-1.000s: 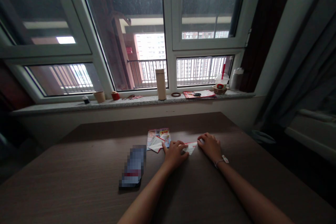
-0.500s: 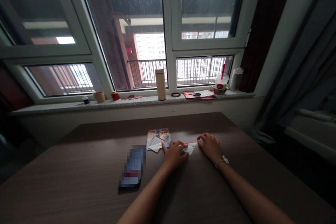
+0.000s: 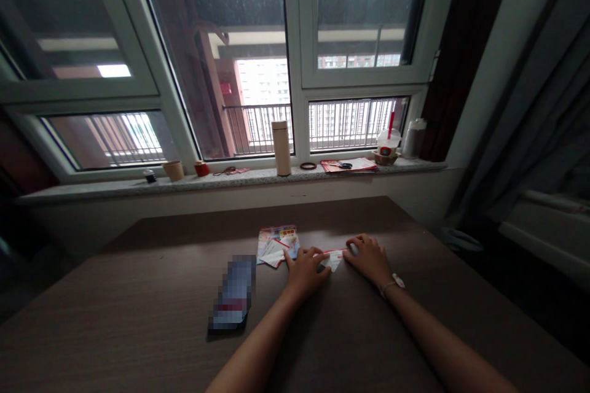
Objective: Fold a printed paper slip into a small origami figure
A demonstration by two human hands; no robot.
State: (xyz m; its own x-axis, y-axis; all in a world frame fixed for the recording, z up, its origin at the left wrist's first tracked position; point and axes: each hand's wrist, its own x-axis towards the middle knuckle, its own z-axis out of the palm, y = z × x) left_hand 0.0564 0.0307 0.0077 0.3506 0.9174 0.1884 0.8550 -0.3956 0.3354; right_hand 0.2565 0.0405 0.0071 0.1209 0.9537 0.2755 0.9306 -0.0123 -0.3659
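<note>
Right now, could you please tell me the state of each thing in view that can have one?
Left hand: palm down, pressing the paper's left end.
Right hand: palm down, on the paper's right end.
Folded paper: partly folded, pinned flat on the table.
Leaflets: lying flat, overlapping.
Flask: upright on the sill, capped.
Drink cup: upright, lidded, straw in.

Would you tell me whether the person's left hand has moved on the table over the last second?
No. The left hand stays on the folded paper, just as close to the leaflets as before.
</note>
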